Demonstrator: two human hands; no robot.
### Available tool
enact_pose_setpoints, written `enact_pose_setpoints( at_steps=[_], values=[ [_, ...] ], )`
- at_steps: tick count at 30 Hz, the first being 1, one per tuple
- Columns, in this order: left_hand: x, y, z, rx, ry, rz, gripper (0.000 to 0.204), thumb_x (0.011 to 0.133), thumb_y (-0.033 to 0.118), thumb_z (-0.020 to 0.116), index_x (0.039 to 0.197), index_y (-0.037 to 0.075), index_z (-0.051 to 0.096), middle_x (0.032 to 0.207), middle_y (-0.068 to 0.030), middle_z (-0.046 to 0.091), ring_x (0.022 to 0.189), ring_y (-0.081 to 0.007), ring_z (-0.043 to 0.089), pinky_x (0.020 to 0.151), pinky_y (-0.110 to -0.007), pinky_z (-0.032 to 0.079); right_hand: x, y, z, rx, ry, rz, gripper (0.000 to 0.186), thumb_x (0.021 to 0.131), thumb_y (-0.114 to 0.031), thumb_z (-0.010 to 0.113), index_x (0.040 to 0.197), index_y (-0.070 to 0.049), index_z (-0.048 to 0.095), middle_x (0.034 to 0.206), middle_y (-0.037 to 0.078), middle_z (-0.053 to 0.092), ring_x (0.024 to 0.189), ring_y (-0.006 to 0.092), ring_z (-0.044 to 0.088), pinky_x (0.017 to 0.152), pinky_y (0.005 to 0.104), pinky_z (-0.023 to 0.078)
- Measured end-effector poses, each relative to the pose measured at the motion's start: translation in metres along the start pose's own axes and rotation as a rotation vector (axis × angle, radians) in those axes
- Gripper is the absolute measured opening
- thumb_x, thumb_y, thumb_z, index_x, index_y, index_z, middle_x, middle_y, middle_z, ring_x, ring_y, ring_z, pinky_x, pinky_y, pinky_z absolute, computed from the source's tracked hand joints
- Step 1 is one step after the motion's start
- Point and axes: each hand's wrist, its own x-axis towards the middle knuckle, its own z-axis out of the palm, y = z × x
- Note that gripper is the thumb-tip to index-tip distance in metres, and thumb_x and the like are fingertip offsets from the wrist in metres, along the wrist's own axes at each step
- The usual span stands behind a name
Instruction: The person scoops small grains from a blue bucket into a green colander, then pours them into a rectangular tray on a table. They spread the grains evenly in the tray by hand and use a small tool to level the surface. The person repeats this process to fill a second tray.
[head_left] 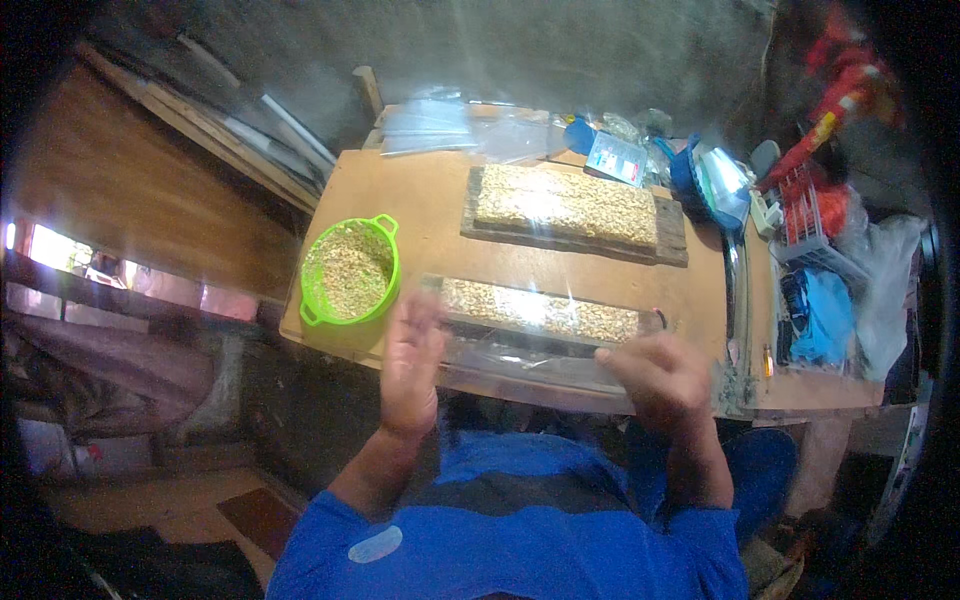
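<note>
Near the table's front edge, my left hand [412,360] is held on edge, fingers stretched out, beside the left end of a long narrow slab of pale, bean-like grains [540,308]. The slab lies in a shallow dark wooden frame or board [490,329] and looks shiny, as if under clear plastic. At its right end my right hand [665,375] is closed, thumb pointing left; what it holds, if anything, is hidden. Clear plastic film [520,360] spreads between my hands along the front edge. A green colander-like bowl [393,275] with similar loose grains stands left.
Farther back, a wider slab of grains [570,205] lies on a wooden board [672,235]. Clear plastic sheets [430,125] lie at the back edge. A blue basket [690,180], a white rack [803,215] and a blue bag [828,315] crowd the right side.
</note>
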Motion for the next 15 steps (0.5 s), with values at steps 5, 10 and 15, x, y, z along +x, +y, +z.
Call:
enact_pose_setpoints(
  at_steps=[5,10,15],
  values=[
    [-0.008,0.05,-0.005,0.67,-0.248,0.588,0.094,0.082,0.057,0.083,0.151,0.001,0.051,0.152,-0.025,0.05,0.15,-0.0337,0.04,0.125,-0.056,0.019,-0.002,-0.031,0.003,-0.062,-0.313,-0.155,0.033,0.078,-0.009,0.072,0.11,-0.013,0.077,0.086,0.006,0.07,0.078,0.0238,0.071,0.065,0.0383,0.056],
    [-0.018,0.056,-0.003,0.919,-0.902,0.5,0.039,0.085,0.035,0.083,0.115,0.011,0.074,0.108,-0.0084,0.075,0.108,-0.0266,0.07,0.106,-0.05,0.045,-0.006,-0.046,0.021,0.116,-0.406,-0.09,0.031,0.081,-0.011,0.071,0.112,-0.013,0.075,0.086,0.008,0.07,0.078,0.0264,0.071,0.064,0.0413,0.057],
    [-0.014,0.047,-0.01,0.777,-0.853,0.395,0.011,0.089,0.016,0.078,0.096,0.008,0.075,0.088,-0.0088,0.073,0.085,-0.029,0.071,0.086,-0.043,0.052,-0.027,-0.029,0.014,0.317,-0.523,0.167,0.03,0.079,-0.012,0.08,0.109,-0.009,0.073,0.089,0.012,0.071,0.085,0.033,0.072,0.073,0.0434,0.057]
  ],
)
